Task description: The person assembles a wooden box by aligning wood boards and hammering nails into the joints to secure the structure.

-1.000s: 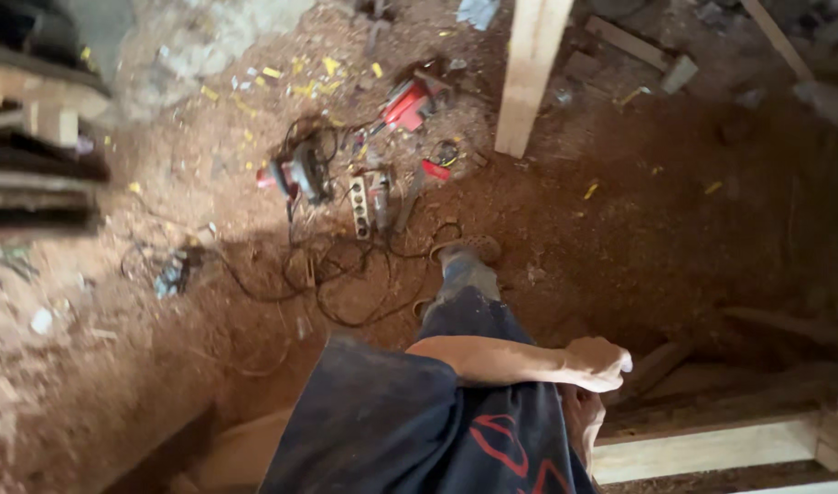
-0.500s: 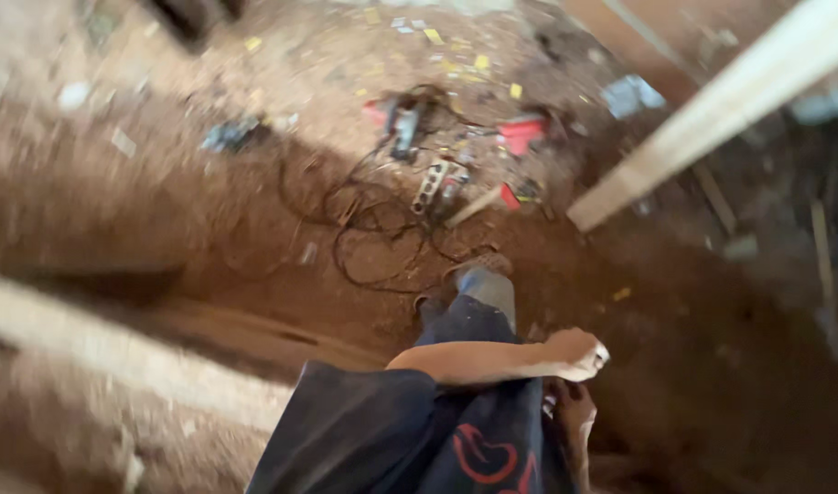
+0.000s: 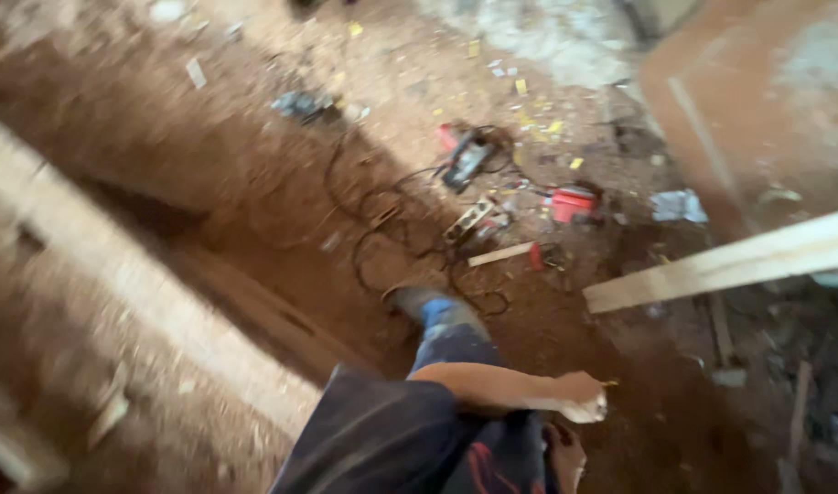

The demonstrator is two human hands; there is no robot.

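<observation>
My left hand [image 3: 579, 400] is closed in a fist at the end of my bare forearm, which reaches across my dark shirt [image 3: 382, 444] to the right. A yellow speck lies by its knuckles; whether it is held I cannot tell. My right hand [image 3: 565, 457] shows only partly below it, against the shirt, its fingers blurred. My jeans leg and grey shoe [image 3: 419, 300] stand on red earth. Beyond the shoe lie tangled black cables [image 3: 392, 229], a power strip [image 3: 469, 218], a black and red power tool [image 3: 465, 160] and a red object [image 3: 573, 203].
A pale wooden plank [image 3: 739, 261] juts in from the right edge. A long pale beam [image 3: 117, 274] runs diagonally at the left, with a board beside it. A short wooden-handled piece [image 3: 503, 255], yellow scraps and a dark rag [image 3: 305, 105] lie on the dirt.
The view has swung, so the tools and cables now sit more to the right and the beam fills the left. My left arm stays across my body with its fist closed.
</observation>
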